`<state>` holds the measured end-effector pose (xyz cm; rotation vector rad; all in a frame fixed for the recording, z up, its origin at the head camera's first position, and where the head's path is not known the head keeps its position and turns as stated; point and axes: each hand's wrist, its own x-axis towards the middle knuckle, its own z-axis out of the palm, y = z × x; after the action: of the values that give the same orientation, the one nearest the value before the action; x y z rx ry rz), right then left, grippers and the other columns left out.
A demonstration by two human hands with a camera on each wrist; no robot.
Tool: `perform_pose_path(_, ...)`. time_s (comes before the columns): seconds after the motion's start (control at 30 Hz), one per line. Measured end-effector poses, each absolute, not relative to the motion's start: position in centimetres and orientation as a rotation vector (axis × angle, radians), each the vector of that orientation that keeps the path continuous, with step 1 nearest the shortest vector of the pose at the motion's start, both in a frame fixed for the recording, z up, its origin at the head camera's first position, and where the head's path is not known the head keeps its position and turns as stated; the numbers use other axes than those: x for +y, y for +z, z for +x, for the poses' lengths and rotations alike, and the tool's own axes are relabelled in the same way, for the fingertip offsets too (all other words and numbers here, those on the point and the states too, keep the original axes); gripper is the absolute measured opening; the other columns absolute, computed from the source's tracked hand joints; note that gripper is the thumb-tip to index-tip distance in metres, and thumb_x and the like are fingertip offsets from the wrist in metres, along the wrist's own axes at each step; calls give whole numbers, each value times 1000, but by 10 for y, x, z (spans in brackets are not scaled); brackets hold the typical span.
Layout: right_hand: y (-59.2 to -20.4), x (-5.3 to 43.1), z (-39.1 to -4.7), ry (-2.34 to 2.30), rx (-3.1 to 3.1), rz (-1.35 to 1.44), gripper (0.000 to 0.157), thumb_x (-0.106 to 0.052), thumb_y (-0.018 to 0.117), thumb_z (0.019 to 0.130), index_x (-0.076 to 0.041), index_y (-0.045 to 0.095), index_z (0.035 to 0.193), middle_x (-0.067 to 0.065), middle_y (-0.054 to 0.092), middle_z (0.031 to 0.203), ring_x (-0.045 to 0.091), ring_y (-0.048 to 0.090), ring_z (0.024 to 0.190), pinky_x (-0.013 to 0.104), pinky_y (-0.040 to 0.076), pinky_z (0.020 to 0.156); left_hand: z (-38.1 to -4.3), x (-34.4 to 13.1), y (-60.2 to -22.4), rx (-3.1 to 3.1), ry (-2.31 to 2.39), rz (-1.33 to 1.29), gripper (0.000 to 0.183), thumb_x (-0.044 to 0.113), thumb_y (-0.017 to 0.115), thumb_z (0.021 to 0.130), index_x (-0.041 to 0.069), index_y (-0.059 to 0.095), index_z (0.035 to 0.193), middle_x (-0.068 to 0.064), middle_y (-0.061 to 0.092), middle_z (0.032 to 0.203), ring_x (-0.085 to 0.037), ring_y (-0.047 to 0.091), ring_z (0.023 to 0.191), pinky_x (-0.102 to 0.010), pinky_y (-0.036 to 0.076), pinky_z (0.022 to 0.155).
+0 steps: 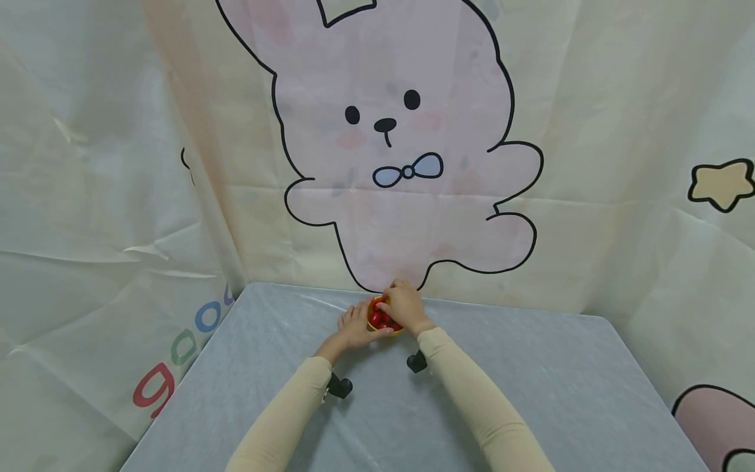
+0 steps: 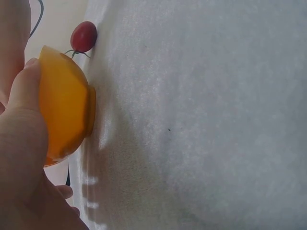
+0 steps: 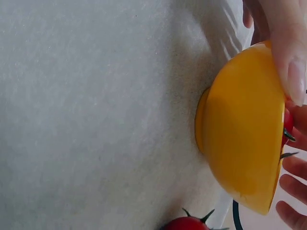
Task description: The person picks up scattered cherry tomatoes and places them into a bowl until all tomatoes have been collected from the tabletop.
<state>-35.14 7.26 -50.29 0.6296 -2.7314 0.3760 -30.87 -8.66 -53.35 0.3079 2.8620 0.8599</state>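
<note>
A small yellow bowl of red cherry tomatoes stands near the table's back edge. My left hand grips the bowl from the left, thumb along the near rim and fingers round the far side. My right hand reaches over the bowl from the right, thumb down among the tomatoes and the other fingers bent beyond the rim. In the right wrist view its fingertips show spread behind the bowl. Whether it pinches a tomato I cannot tell. A loose tomato with a green stem lies on the table right of the bowl.
A pale grey cloth covers the table. Close behind it hangs a cream curtain with a cartoon animal. More curtain closes off both sides. Black wrist-worn devices sit under both forearms.
</note>
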Motion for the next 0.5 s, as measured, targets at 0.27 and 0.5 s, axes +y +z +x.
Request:
perform_pose_path(0.27, -497, 83, -352, 508, -2658, 610, 20, -26, 71, 91, -7, 76, 96, 9, 67, 100, 27, 62, 92, 43, 55, 85, -308, -85, -534, 2868, 878, 302, 104, 70, 61, 83, 16, 15, 159, -14, 29, 161, -43, 21, 148, -66, 16, 116)
perform_pose_path(0.5, -496, 109, -351, 675, -2691, 512, 18, -24, 71, 92, -7, 75, 96, 10, 65, 101, 25, 60, 93, 41, 56, 88, -306, -86, -530, 2844, 883, 283, 105, 71, 61, 82, 17, 15, 159, -15, 28, 161, -43, 18, 149, -65, 15, 118)
